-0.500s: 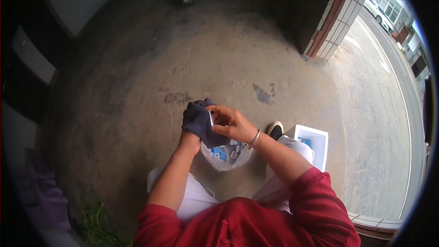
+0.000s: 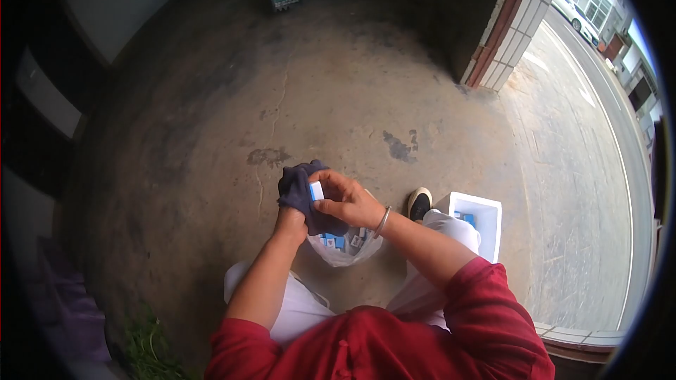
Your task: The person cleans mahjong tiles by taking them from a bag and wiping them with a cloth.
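Observation:
A dark grey cloth (image 2: 301,188) is draped over my left hand (image 2: 291,219), and its fingers are hidden beneath the fabric. Between the thumb and fingers of my right hand (image 2: 345,198) is a small white and blue block (image 2: 316,191), held against the cloth. Under both hands sits a clear plastic bag (image 2: 341,259) with several blue and white blocks in it. The cloth's lower end hangs over the bag's opening.
A white foam box (image 2: 495,229) with blue and white pieces stands on the right, beside my shoe (image 2: 420,203). Green leaves (image 2: 148,341) lie at the lower left. A tiled pillar (image 2: 517,35) rises at the upper right, by the road.
The block in my right hand has turned so that its white and blue faces show. The cloth has shifted slightly around it, and the whole view has moved a little.

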Action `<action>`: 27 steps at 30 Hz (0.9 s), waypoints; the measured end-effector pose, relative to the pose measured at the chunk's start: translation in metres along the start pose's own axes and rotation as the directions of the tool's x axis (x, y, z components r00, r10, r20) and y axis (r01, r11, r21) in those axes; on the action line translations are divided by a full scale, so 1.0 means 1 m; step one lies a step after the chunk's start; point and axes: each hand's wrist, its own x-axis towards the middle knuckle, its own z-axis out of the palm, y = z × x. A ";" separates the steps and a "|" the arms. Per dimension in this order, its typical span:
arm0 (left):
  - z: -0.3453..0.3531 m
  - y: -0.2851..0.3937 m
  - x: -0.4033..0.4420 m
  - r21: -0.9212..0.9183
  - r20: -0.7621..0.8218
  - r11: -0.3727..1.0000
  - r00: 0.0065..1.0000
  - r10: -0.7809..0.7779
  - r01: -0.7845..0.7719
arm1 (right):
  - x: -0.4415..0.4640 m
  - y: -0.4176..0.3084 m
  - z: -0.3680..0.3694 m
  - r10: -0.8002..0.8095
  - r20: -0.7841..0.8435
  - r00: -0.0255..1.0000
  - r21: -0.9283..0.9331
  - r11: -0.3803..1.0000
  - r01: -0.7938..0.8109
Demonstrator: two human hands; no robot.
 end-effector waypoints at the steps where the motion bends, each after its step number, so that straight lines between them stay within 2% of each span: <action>1: -0.002 -0.003 0.000 -0.032 0.034 0.998 0.998 -0.047 0.048 | 0.000 0.001 0.000 0.000 -0.013 1.000 -0.001 1.000 0.000; 2: -0.005 -0.006 -0.001 -0.064 0.069 0.993 0.993 -0.093 0.097 | 0.000 0.002 0.000 0.000 -0.025 1.000 -0.002 1.000 0.000; 3: -0.003 -0.007 -0.002 0.003 0.088 0.998 0.994 -0.067 0.067 | 0.002 0.006 0.000 -0.025 -0.063 0.998 -0.040 0.999 0.023; 5: 0.004 -0.006 -0.006 -0.004 0.092 0.998 0.994 -0.062 0.063 | 0.006 0.015 -0.004 -0.083 -0.136 0.987 -0.119 0.991 0.067; 8: -0.008 -0.014 -0.001 -0.004 0.091 1.000 0.996 0.001 -0.001 | 0.000 -0.007 0.006 -0.224 -0.115 0.968 -0.576 0.809 0.119; 9: -0.017 -0.019 0.004 0.000 0.096 0.999 0.995 0.034 -0.035 | -0.003 -0.008 0.009 -0.208 -0.092 0.974 -0.598 0.794 0.113; 10: -0.022 -0.018 0.008 -0.092 0.116 0.995 0.992 0.044 -0.033 | -0.006 -0.006 0.015 -0.190 -0.072 0.979 -0.619 0.778 0.106; 11: -0.028 -0.012 0.013 -0.203 0.279 0.979 0.957 0.075 -0.017 | -0.008 -0.004 0.020 -0.171 -0.050 0.984 -0.638 0.764 0.100; 12: -0.025 -0.003 0.016 -0.306 0.428 0.952 0.896 0.122 0.017 | -0.007 -0.002 0.024 -0.221 -0.024 0.975 -0.672 0.725 0.148; 13: -0.019 0.005 0.010 -0.354 0.224 0.934 0.974 0.045 0.039 | -0.007 0.000 0.028 -0.268 0.005 0.963 -0.703 0.684 0.194; 14: -0.014 0.006 0.009 -0.328 0.172 0.944 0.984 0.038 0.021 | -0.008 0.002 0.030 -0.311 0.035 0.950 -0.732 0.639 0.236; 16: -0.004 0.005 0.010 -0.276 0.070 0.961 0.997 0.031 -0.011 | -0.001 -0.003 0.026 -0.328 -0.030 0.944 -0.741 0.642 0.199; 17: 0.001 0.004 0.010 -0.239 0.164 0.970 0.982 0.092 -0.051 | 0.004 -0.005 0.023 -0.346 -0.069 0.936 -0.754 0.633 0.178; 20: 0.016 0.004 0.005 -0.379 0.138 0.921 0.990 -0.039 0.089 | 0.016 -0.007 0.016 -0.389 -0.169 0.906 -0.767 0.629 0.127; 22: 0.015 0.005 0.006 -0.373 0.141 0.925 0.990 -0.016 0.068 | 0.020 -0.007 0.015 -0.392 -0.201 0.898 -0.768 0.632 0.104; 24: 0.012 0.011 0.007 -0.349 0.119 0.936 0.993 0.000 0.042 | 0.018 -0.007 0.022 -0.454 -0.107 0.885 -0.815 0.549 0.183; 26: -0.021 0.010 0.028 -0.389 0.363 0.921 0.924 0.118 0.036 | 0.012 -0.012 0.033 -0.458 0.047 0.888 -0.866 0.425 0.265; 27: -0.023 0.016 0.030 -0.408 0.471 0.912 0.864 0.175 0.038 | 0.011 -0.010 0.037 -0.463 0.084 0.882 -0.862 0.410 0.298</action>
